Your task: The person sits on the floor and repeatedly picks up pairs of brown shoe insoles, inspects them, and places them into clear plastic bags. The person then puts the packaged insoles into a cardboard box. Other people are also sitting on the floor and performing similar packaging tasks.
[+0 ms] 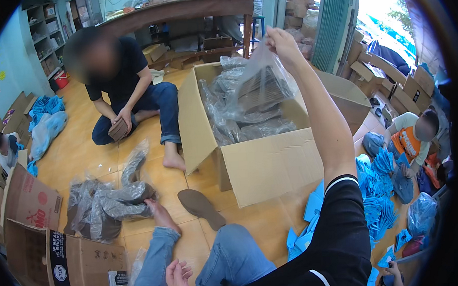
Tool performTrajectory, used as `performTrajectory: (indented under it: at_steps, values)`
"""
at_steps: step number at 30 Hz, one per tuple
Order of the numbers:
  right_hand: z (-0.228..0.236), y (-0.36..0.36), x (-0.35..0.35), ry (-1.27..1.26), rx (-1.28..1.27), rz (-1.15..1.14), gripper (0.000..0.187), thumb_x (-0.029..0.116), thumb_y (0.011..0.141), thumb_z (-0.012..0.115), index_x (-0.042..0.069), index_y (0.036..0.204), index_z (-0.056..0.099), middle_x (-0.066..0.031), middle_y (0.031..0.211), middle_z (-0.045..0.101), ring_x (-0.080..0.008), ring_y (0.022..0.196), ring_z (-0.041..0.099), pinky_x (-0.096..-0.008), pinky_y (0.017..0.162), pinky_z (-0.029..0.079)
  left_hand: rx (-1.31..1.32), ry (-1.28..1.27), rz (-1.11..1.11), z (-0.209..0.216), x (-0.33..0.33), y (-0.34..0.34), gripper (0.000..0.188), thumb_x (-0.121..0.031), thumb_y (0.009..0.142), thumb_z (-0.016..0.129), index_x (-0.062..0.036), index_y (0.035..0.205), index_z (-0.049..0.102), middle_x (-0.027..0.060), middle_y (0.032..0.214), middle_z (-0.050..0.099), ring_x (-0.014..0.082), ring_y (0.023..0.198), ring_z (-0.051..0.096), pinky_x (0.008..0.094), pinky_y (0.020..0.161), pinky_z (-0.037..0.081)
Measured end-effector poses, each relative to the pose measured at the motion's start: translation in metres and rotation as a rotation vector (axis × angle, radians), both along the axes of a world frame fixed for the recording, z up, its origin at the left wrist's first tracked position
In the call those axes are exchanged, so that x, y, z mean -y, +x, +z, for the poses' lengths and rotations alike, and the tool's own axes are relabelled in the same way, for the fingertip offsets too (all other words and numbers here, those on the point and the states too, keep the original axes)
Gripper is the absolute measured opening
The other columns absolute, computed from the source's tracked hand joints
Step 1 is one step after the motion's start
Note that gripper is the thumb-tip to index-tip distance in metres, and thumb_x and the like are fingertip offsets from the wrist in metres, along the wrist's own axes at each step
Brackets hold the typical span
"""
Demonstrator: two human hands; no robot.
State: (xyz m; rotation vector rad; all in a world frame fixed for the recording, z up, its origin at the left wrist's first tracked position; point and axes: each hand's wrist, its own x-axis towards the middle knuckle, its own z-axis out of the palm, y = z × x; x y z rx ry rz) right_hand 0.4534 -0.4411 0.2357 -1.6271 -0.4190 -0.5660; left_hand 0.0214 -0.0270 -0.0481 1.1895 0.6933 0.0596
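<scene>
My right hand (284,46) is raised high, its fingers closed on the top of a clear plastic bag (263,80). The bag hangs stretched over a large open cardboard box (272,161), with a stack of brown, ridged pieces showing through it. More plastic-wrapped bundles (221,99) fill the box. Low over my lap, my left hand (178,278) holds nothing, its fingers loosely bent and apart. A single brown shoe sole (197,205) lies on the tiled floor beyond my knees. Left of it are plastic-wrapped brown bundles (107,203), by my bare foot.
Across from me a seated person (125,70) holds a small brown stack (118,130). An open carton (84,267) stands at lower left. Blue folded pieces (376,197) are piled at right, near another seated person (412,137). A brown wooden table (179,12) spans the back.
</scene>
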Motion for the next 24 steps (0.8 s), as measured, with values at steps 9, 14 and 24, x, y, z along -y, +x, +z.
performTrajectory:
  at_steps: [9, 14, 24]
  values:
    - [0.084, -0.158, -0.152, 0.275, 0.011, 0.345, 0.023, 0.029, 0.098, 0.055, 0.013, 0.082, 0.053, 0.0065, 0.065, 0.043, -0.0078, 0.067, 0.047, -0.0259, 0.075, 0.043, 0.404, -0.267, -0.432, 0.028, 0.037, 0.02, 0.037, -0.029, 0.102, 0.044, -0.0014, 0.127, 0.049, 0.0162, 0.111, 0.062, 0.0213, 0.089, 0.064, 0.0315, 0.074, 0.054]
    - [0.032, -0.25, -0.23, 0.289, -0.145, 0.667, 0.019, 0.027, 0.099, 0.053, 0.013, 0.087, 0.055, 0.0063, 0.063, 0.044, -0.0069, 0.066, 0.048, -0.0258, 0.077, 0.042, 0.391, -0.906, -0.621, 0.054, 0.042, 0.021, 0.069, -0.058, 0.097, 0.032, -0.004, 0.14, 0.04, 0.0185, 0.132, 0.053, 0.0293, 0.114, 0.055, 0.0438, 0.096, 0.046]
    - [-0.06, -0.379, -0.241, 0.929, -0.589, 1.068, 0.029, 0.027, 0.105, 0.035, 0.008, 0.094, 0.054, 0.005, 0.061, 0.047, -0.009, 0.075, 0.058, -0.0354, 0.098, 0.049, 1.114, -1.092, -0.009, 0.092, -0.031, 0.035, 0.078, -0.059, 0.088, 0.051, -0.0079, 0.145, 0.035, 0.0171, 0.15, 0.032, 0.0383, 0.138, 0.029, 0.0572, 0.114, 0.02]
